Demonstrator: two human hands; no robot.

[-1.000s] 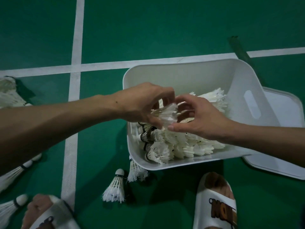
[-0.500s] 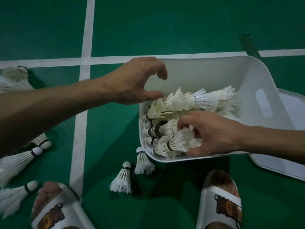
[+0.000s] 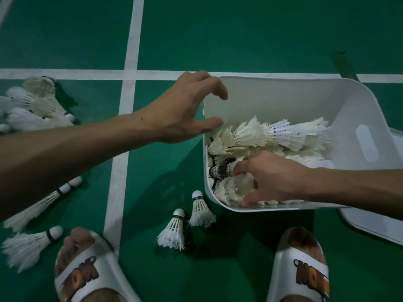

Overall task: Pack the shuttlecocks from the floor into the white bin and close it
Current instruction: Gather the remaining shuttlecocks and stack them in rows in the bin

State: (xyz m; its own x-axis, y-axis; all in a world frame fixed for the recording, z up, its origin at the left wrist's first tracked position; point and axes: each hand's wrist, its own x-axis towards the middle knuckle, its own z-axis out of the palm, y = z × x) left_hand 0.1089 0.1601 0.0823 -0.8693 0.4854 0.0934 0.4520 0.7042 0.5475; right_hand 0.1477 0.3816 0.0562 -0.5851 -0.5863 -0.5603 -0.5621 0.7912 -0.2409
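The white bin (image 3: 272, 101) stands on the green floor at the right, and a pile of white shuttlecocks (image 3: 283, 136) lies in it. My right hand (image 3: 274, 177) is down in the bin's near-left corner, thumb and fingers curled round a shuttlecock's feather skirt (image 3: 239, 188). My left hand (image 3: 185, 112) hovers at the bin's left rim, fingers loosely curved and holding nothing. Two shuttlecocks (image 3: 172, 232) stand on the floor just in front of the bin. More shuttlecocks (image 3: 26, 247) lie at the left edge, with a heap (image 3: 32, 105) further back.
The bin's white lid (image 3: 381, 227) lies flat on the floor to the right of the bin. My feet in white slippers (image 3: 82, 275) are at the bottom edge, one on each side of the two shuttlecocks. White court lines (image 3: 128, 88) cross the floor.
My hands have parted. The right hand went down into the bin's near corner with the shuttlecock, and the left hand let go and pulled back to the left rim.
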